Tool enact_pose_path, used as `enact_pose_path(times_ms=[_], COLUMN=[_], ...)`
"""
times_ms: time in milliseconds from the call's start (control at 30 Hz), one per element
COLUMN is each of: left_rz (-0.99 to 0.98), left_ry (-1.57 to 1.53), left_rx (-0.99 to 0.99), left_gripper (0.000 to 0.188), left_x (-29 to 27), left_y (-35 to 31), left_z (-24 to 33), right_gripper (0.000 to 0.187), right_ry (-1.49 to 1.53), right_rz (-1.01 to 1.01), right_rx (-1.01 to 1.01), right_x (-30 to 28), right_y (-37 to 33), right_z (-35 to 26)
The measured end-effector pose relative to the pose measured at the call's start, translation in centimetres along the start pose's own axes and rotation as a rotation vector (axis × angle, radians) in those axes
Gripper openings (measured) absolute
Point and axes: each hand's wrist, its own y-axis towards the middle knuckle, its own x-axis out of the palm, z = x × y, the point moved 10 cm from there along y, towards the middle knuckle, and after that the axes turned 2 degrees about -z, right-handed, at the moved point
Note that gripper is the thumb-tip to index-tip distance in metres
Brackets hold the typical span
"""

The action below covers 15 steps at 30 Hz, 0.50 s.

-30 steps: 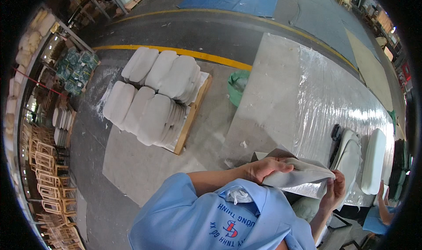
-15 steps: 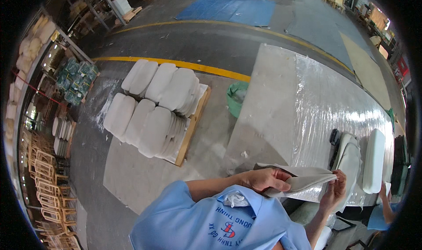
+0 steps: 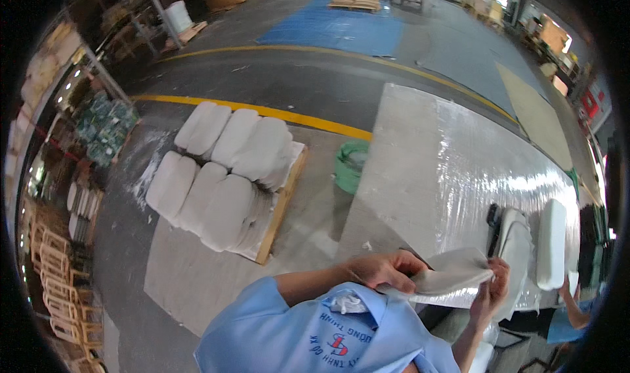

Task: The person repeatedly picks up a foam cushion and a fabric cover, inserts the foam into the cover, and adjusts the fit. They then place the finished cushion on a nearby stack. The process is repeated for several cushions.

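Note:
A light grey fabric cover (image 3: 453, 272) is stretched between my two hands over the near edge of the table. My left hand (image 3: 390, 272) pinches its left end between thumb and fingers. At the other end, my right hand (image 3: 495, 282) grips the cloth's edge. Just beyond my right hand lies a pile of similar grey covers (image 3: 515, 238) on the table. A black object (image 3: 492, 219), whose kind I cannot make out, sits beside that pile. To the right of it lies a long white foam cushion (image 3: 552, 242).
The wide table (image 3: 407, 169) is partly wrapped in shiny plastic film. A green bag (image 3: 351, 166) stands at its left side. Farther left, a pallet (image 3: 282, 206) bears stacked pale cushions (image 3: 226, 199). Wooden chair frames (image 3: 62, 274) line the left. A co-worker's arm (image 3: 575, 307) shows at right.
The cover has turned and opened out between my hands, its pale side now facing up. My view has tilted up slightly, so the surroundings sit lower in the picture.

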Motion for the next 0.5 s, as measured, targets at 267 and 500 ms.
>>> enact_pose_path(times_ms=[267,500], left_rz=[0.385,0.314], left_ry=[-0.292,-0.257], left_rx=[0.224,0.13], left_gripper=[0.016,0.019], left_x=[-5.9,-4.1], left_y=[0.2,1.4], left_z=[0.9,0.7], right_gripper=[0.038,0.052], right_ry=[-0.346,-0.5], right_rz=[-0.173,-0.352], right_rx=[0.238,-0.181], right_x=[4.4,10.4], right_y=[2.3,3.3], right_z=[-1.7,-9.5])
